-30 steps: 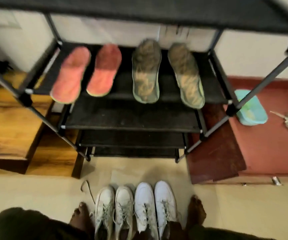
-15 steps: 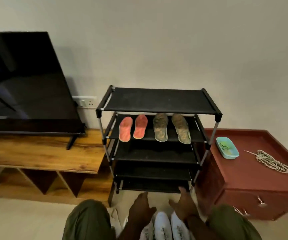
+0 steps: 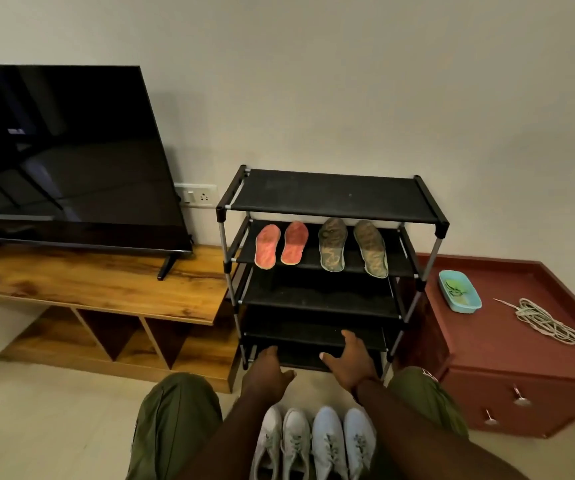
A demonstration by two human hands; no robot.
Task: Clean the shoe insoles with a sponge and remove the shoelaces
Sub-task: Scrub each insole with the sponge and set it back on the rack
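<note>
A black shoe rack (image 3: 331, 202) stands against the wall, with 2 pink insoles (image 3: 267, 245) and 2 grey-green insoles (image 3: 331, 249) on its 2nd shelf. At the rack's 6 o'clock, the left hand (image 3: 267, 374) and right hand (image 3: 350, 362) stretch forward, holding nothing, above 4 white shoes (image 3: 327, 438). At its 3 o'clock, a red cabinet (image 3: 504, 341) carries a blue tray (image 3: 462, 308) and a coil of pale cord (image 3: 549, 323).

Four insoles (image 3: 332, 244), four shoes (image 3: 327, 441)

The rack (image 3: 327, 199) has matt black cloth shelves on metal tubes; the TV screen (image 3: 64, 150) is glossy. The counter (image 3: 106, 285) is grained wood; the tray (image 3: 459, 296) looks like smooth plastic.
</note>
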